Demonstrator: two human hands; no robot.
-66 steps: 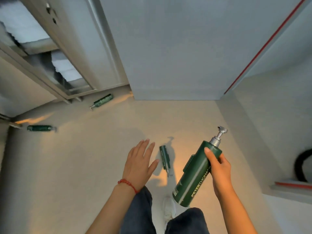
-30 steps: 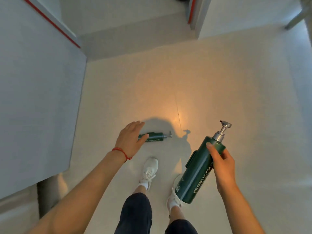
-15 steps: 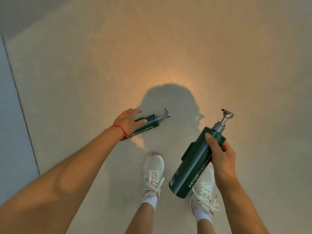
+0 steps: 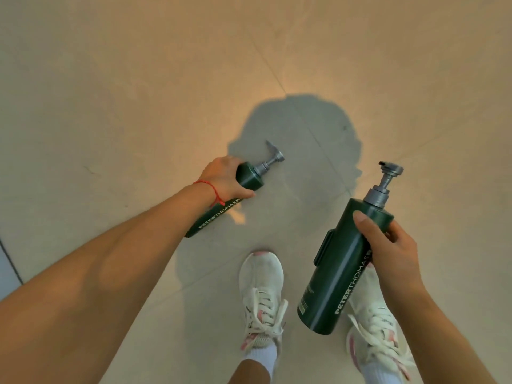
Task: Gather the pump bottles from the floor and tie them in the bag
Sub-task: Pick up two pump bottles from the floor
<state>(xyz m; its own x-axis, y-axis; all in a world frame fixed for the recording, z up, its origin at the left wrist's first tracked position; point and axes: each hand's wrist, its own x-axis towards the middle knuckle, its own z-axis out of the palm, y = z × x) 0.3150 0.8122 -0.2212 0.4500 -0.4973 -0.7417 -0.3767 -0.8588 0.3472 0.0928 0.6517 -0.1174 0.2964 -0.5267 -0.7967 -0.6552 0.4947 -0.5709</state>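
Note:
Two dark green pump bottles with grey pump heads are in view. My left hand [image 4: 223, 178] is closed around the upper body of one pump bottle [image 4: 250, 177], which is tilted, its pump pointing up and right, low over the floor. My forearm hides part of its lower body. My right hand [image 4: 388, 245] grips the second pump bottle [image 4: 340, 270] near its shoulder and holds it slanted in the air above my right shoe, pump upward. No bag is in view.
Pale tiled floor [image 4: 138, 92] fills the view, with my shadow on it ahead. My two white shoes [image 4: 261, 295] stand at the bottom centre. A grey panel edge [image 4: 5, 267] shows at the far left.
I have bent lower and turned away from the walls. My left hand reached the bottle lying on the floor, closed around it and tilted it up. The right-hand bottle stayed held.

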